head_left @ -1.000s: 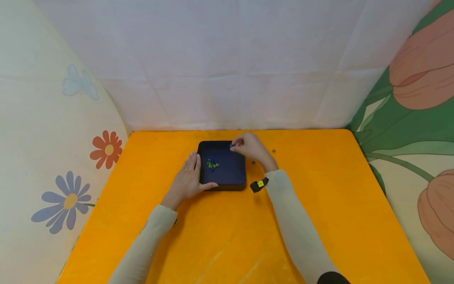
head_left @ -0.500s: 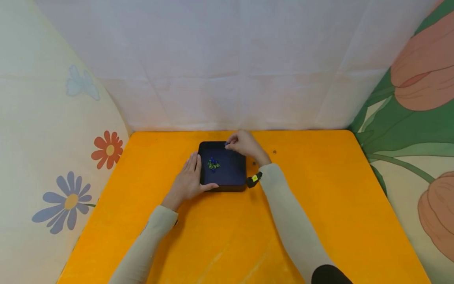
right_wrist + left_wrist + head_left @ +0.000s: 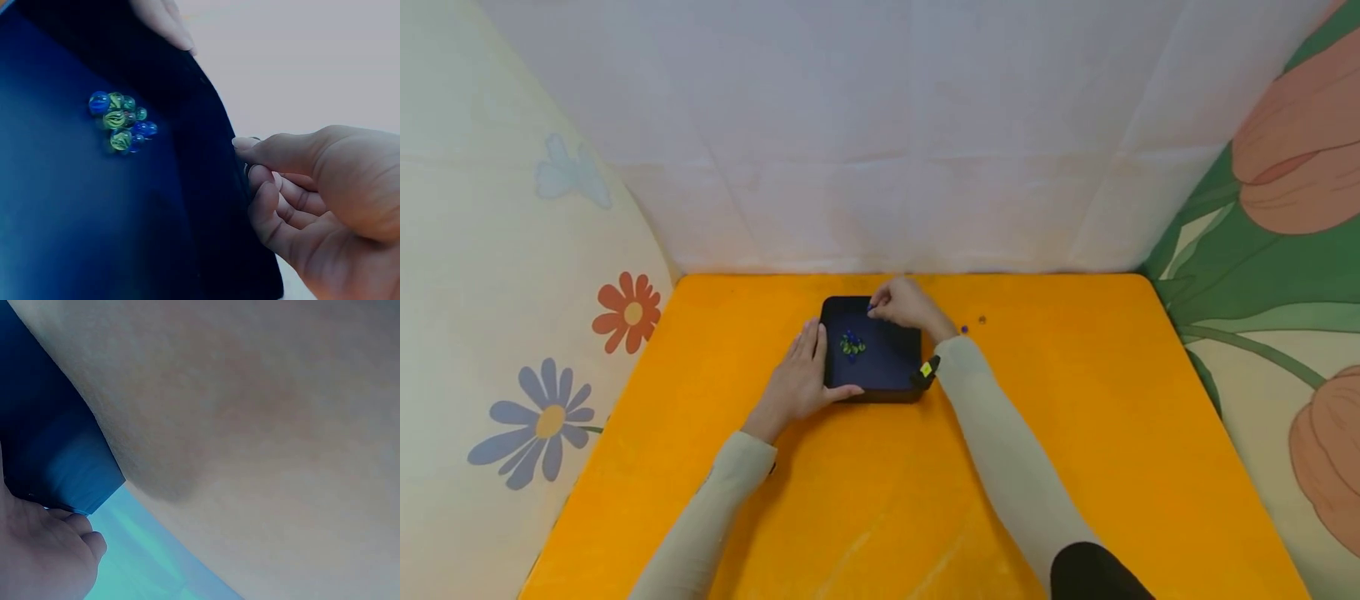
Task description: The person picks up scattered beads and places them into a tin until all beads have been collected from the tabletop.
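Observation:
A dark square box [image 3: 891, 367] holds a small cluster of green and blue glass marbles [image 3: 852, 342] on its floor. Flat along the box's left wall lies my left hand [image 3: 797, 375], fingers straight, thumb across the front rim. My right hand [image 3: 906, 304] is over the back right part of the box and pinches a small blue marble [image 3: 870, 308] between thumb and fingertips. In the right wrist view the pinching fingers overlap the box wall, so the held marble is mostly hidden. The left wrist view shows part of the left hand [image 3: 50, 556] against the box [image 3: 50, 437].
Right of the box, a blue marble [image 3: 965, 329] and a brownish marble [image 3: 982, 320] lie loose on the orange tabletop [image 3: 1075, 400]. A white cloth backdrop [image 3: 910, 167] rises behind the table, with printed flower cloths at both sides.
My right hand has moved left over the box with the marble. Its wrist now covers one loose marble beside the box, while another blue one has come into view. The left hand stays put.

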`<state>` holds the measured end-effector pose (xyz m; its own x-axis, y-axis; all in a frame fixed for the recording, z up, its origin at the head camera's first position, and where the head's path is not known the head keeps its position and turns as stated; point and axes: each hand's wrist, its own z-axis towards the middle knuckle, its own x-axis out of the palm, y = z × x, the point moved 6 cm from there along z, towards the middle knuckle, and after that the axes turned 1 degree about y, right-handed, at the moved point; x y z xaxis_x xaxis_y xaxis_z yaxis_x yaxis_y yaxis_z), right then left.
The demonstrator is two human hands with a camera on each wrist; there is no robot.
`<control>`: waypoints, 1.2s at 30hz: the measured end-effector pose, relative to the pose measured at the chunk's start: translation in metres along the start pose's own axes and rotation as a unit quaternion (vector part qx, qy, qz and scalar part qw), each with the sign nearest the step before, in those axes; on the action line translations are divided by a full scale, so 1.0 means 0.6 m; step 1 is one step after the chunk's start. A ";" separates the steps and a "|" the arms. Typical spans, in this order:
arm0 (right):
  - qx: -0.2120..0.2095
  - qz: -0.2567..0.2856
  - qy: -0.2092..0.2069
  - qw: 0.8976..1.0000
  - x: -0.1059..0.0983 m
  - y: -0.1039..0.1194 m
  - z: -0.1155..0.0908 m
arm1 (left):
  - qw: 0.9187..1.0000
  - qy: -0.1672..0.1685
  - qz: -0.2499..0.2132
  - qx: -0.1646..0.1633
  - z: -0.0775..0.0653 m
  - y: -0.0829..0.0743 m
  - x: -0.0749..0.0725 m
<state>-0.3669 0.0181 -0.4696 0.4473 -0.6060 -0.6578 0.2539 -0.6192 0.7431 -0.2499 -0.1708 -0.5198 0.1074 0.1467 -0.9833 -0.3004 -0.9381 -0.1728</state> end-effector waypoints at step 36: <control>-0.008 -0.015 0.011 1.000 0.002 0.005 0.011 | 1.000 -0.001 -0.003 0.005 -0.001 0.003 -0.002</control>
<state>-0.3711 0.0126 -0.4690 0.4584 -0.5758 -0.6769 0.2804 -0.6291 0.7250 -0.2497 -0.1727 -0.5188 0.1078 0.1533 -0.9823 -0.3086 -0.9341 -0.1797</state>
